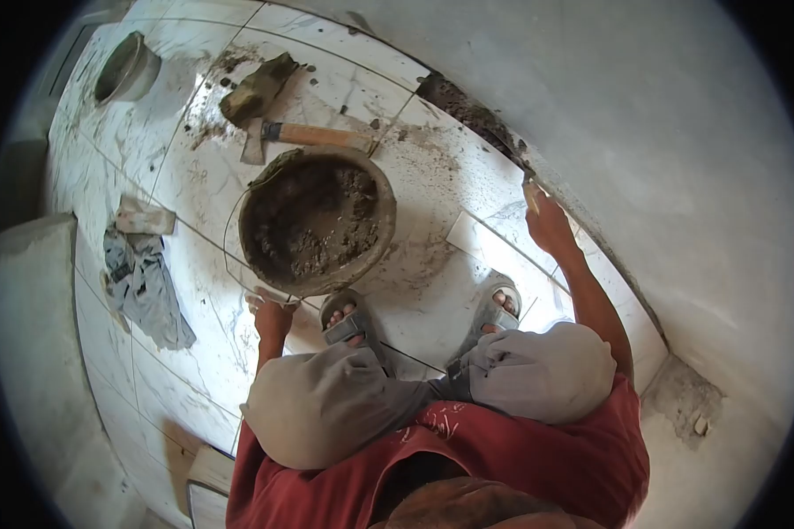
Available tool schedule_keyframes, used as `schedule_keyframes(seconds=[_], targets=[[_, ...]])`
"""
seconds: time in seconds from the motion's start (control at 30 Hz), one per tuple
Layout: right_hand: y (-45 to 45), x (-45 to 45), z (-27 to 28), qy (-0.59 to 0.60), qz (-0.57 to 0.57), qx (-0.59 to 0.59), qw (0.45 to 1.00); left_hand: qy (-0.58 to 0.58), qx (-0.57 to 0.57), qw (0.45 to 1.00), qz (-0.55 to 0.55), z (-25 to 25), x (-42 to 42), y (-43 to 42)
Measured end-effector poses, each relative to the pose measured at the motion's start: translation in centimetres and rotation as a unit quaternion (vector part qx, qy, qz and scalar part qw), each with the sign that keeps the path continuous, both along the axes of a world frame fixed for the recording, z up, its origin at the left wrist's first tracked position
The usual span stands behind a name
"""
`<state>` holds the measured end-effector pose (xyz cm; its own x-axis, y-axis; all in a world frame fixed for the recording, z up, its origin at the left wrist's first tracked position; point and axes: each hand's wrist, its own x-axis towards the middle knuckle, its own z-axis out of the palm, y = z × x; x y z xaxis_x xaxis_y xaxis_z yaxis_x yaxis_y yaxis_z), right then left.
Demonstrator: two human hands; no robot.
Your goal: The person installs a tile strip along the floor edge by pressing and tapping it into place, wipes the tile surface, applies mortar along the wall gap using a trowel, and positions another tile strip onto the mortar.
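A round, mud-caked bucket holds wet grey-brown mortar and stands in front of my feet. My left hand is low at its near left side, fingers curled at the thin wire handle. Out to the right, my right hand is closed around a small tool with a pale handle. That tool's tip points at the mortar-filled gap along the foot of the wall; its exact kind is unclear. Beyond the bucket lies a hatchet with a wooden handle.
A dirty lump, perhaps a sack, lies past the hatchet. Another bucket stands tilted at the far left. Grey cloth and a block lie on the left tiles. The grey wall bounds the right side. Mortar crumbs dot the floor.
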<state>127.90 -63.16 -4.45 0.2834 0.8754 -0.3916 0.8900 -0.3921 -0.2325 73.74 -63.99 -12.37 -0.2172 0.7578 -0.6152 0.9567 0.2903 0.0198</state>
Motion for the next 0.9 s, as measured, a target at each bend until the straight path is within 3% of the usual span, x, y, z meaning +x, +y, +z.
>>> schedule_keyframes(seconds=[0.07, 0.13, 0.23, 0.27, 0.3, 0.33, 0.37, 0.4, 0.43, 0.47, 0.53, 0.57, 0.63, 0.73, 0.77, 0.83, 0.9], targets=[[-1.1, -0.2, 0.7, 0.013, -0.022, -0.008, 1.0, 0.008, 0.027, 1.0, -0.008, -1.4, -1.0, -0.6], [-2.8, 0.4, 0.2, 0.06, 0.005, 0.124, 0.99, 0.009, 0.023, 1.0, 0.003, -1.3, -0.8, -0.6], [-3.4, 1.1, -0.7, 0.098, -0.009, 0.116, 0.988, -0.025, 0.033, 0.999, 0.013, -0.7, -1.4, -0.3], [-3.8, 1.7, -1.0, 0.163, -0.088, 0.057, 0.981, -0.06, 0.037, 0.997, 0.015, -0.5, -2.0, -0.2], [-4.1, 1.8, -0.3, 0.161, -0.094, 0.06, 0.981, -0.096, 0.043, 0.994, 0.018, -0.6, -2.7, 0.1], [-4.3, 1.5, 1.1, 0.219, -0.178, 0.06, 0.957, -0.158, 0.067, 0.983, 0.067, -2.3, -5.4, -0.3], [-4.9, 1.0, 1.9, 0.277, -0.255, 0.052, 0.925, -0.294, 0.105, 0.936, 0.163, -2.7, -6.8, 0.1], [-6.1, 1.4, 1.2, 0.351, -0.249, 0.073, 0.9, -0.413, 0.115, 0.854, 0.295, -0.5, -5.8, 0.3], [-6.1, 0.7, 2.7, 0.338, -0.235, 0.046, 0.91, -0.514, 0.134, 0.737, 0.418, 2.8, -4.3, 1.0], [-5.9, 0.0, 4.2, 0.324, -0.215, 0.021, 0.921, -0.555, 0.157, 0.705, 0.413, 4.7, -3.4, 1.9], [-5.8, -0.4, 5.1, 0.436, -0.162, 0.043, 0.884, -0.624, 0.203, 0.651, 0.381, 6.7, -2.2, 3.5], [-4.2, -2.2, 7.9, 0.428, -0.125, 0.024, 0.895, -0.656, 0.221, 0.629, 0.353, 7.0, -1.8, 4.4], [-1.6, -3.6, 9.7, 0.231, 0.135, 0.08, 0.96, -0.688, 0.227, 0.629, 0.281, 7.1, -0.9, 6.2], [3.6, -9.6, 15.0, 0.131, 0.307, 0.098, 0.938, -0.72, 0.174, 0.633, 0.226, 6.5, 0.4, 7.9], [5.0, -11.3, 16.2, 0.128, 0.315, 0.098, 0.935, -0.721, 0.181, 0.628, 0.23, 6.4, 0.8, 8.2], [7.4, -14.5, 17.9, -0.073, 0.426, 0.038, 0.901, -0.739, 0.174, 0.607, 0.233, 6.5, 1.4, 8.3], [9.3, -16.9, 19.0, -0.135, 0.472, 0.064, 0.869, -0.746, 0.184, 0.591, 0.246, 6.5, 1.5, 8.0]])
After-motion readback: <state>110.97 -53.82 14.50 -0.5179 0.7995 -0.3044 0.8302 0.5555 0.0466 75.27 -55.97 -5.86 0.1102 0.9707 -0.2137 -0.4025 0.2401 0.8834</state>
